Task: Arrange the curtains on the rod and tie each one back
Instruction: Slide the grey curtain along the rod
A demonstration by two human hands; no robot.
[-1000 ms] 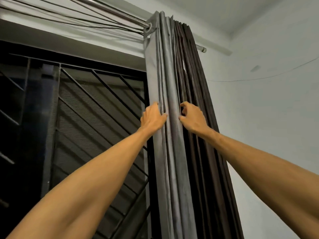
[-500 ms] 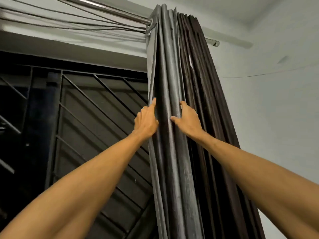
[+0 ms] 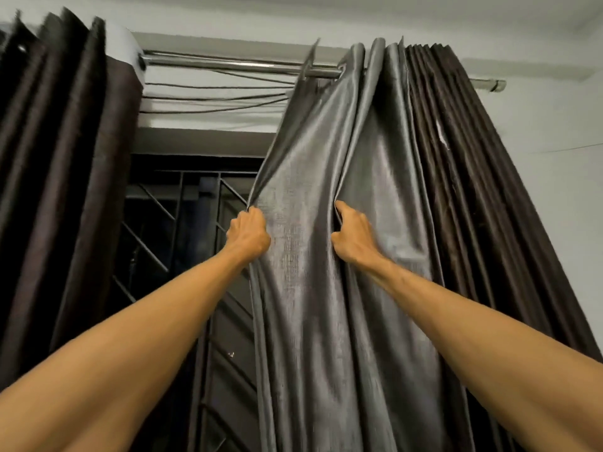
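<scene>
A shiny grey curtain [image 3: 303, 256] hangs from the metal rod [image 3: 235, 67] in the middle of the view, partly spread out. My left hand [image 3: 249, 236] is shut on its left edge. My right hand [image 3: 354, 239] grips a fold of the same grey curtain further right. A dark brown curtain [image 3: 473, 207] hangs bunched in pleats just right of the grey one. Another dark brown curtain [image 3: 58, 190] hangs bunched at the far left end of the rod.
Behind the gap between the curtains is a dark window with a metal grille [image 3: 182, 243]. Several thin cords [image 3: 215, 99] run under the rod. A pale wall [image 3: 554, 190] stands to the right, with the rod's end cap [image 3: 496, 85] near it.
Both hands closed on the grey curtain and drew it leftward, so it went from a tight bunch to a spread panel. The view pulled back, and the left brown curtain came into sight.
</scene>
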